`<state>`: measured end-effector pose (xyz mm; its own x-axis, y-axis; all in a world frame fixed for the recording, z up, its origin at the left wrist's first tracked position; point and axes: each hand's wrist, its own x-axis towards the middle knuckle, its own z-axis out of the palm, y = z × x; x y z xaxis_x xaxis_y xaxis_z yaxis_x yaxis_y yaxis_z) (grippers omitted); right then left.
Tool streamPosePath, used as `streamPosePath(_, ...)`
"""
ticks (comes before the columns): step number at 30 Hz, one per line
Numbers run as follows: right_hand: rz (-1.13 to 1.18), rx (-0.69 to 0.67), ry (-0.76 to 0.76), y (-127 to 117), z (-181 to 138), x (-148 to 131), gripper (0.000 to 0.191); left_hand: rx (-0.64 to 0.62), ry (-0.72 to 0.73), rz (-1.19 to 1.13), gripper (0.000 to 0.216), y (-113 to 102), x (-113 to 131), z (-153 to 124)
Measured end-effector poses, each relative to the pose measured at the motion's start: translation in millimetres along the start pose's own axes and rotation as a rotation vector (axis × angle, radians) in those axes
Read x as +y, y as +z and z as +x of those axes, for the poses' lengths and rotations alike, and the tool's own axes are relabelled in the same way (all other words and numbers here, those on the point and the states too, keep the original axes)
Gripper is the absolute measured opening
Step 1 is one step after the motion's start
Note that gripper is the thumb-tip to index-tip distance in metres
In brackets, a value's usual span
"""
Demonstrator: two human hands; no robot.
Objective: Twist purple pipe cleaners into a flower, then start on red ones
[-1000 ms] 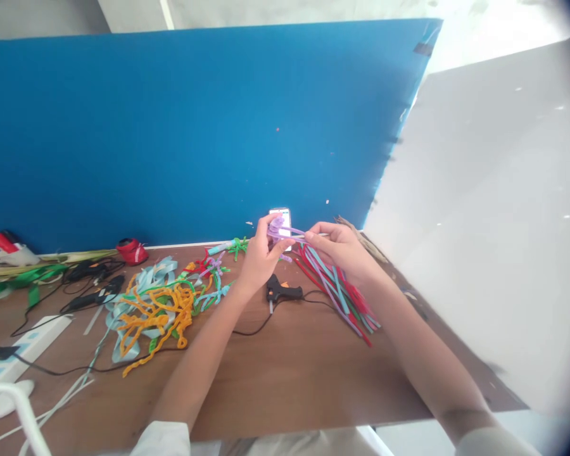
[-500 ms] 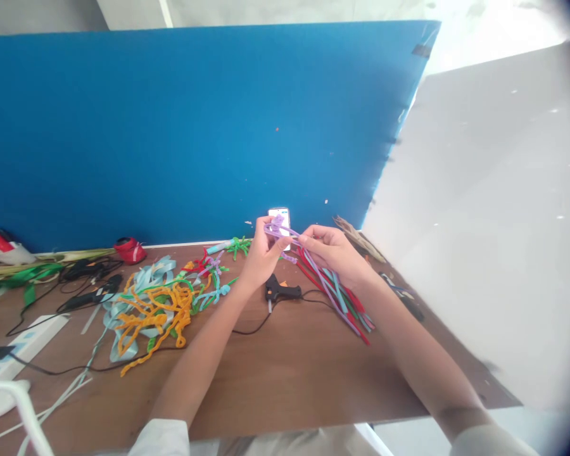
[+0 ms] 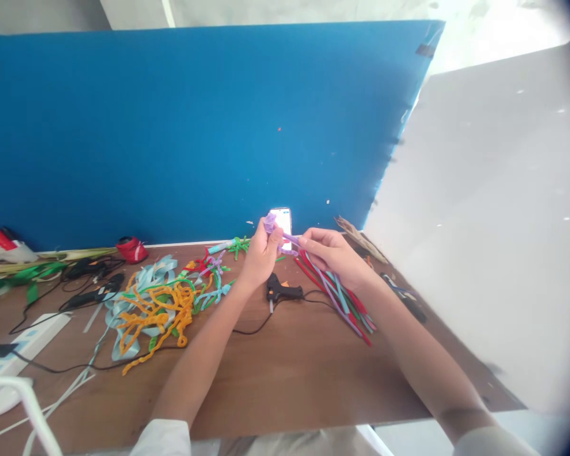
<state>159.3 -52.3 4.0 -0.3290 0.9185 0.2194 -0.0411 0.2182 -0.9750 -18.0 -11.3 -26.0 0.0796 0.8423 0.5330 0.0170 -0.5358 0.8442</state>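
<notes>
Above the back of the wooden table (image 3: 294,373), my left hand (image 3: 260,256) is closed round the coiled end of a purple pipe cleaner (image 3: 272,223). My right hand (image 3: 335,254) pinches the same pipe cleaner a little to the right, where its straight part runs down. Beneath my right hand a bundle of red, light blue and purple pipe cleaners (image 3: 346,301) lies on the table. A black glue gun (image 3: 282,292) rests just below my hands.
A tangle of orange, light blue and green pipe cleaners (image 3: 154,307) lies to the left. A phone (image 3: 282,218) leans on the blue board (image 3: 190,126) behind my hands. A white power strip (image 3: 23,342), black cables, a second glue gun (image 3: 95,294) and a red object (image 3: 132,249) sit far left. A white panel (image 3: 494,209) stands to the right.
My left hand has turned and closed tighter round the purple coil, lifting it slightly. My right hand has slid a little left along the pipe cleaner.
</notes>
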Motion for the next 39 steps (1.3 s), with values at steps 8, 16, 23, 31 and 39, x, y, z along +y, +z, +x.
streamPosePath(8,-0.048,-0.084,0.036,0.2,-3.3,-2.8,0.036,-0.142,-0.197,-0.329,0.042,2.9,10.6,0.2)
streamPosePath(16,-0.053,0.059,-0.082,-1.6,-1.2,-2.0,0.034,-0.124,-0.236,-0.417,0.043,4.2,13.5,1.2)
streamPosePath(23,-0.005,0.171,-0.086,0.8,-0.9,-3.4,0.032,0.0,-0.093,-0.166,0.044,9.2,6.9,-4.8)
streamPosePath(31,-0.022,0.152,-0.071,1.3,0.6,0.5,0.033,-0.048,0.003,-0.045,0.052,11.9,4.3,-8.5)
streamPosePath(39,0.013,0.126,-0.086,2.3,3.5,3.5,0.034,-0.278,-0.011,0.156,0.044,14.4,-2.3,-13.1)
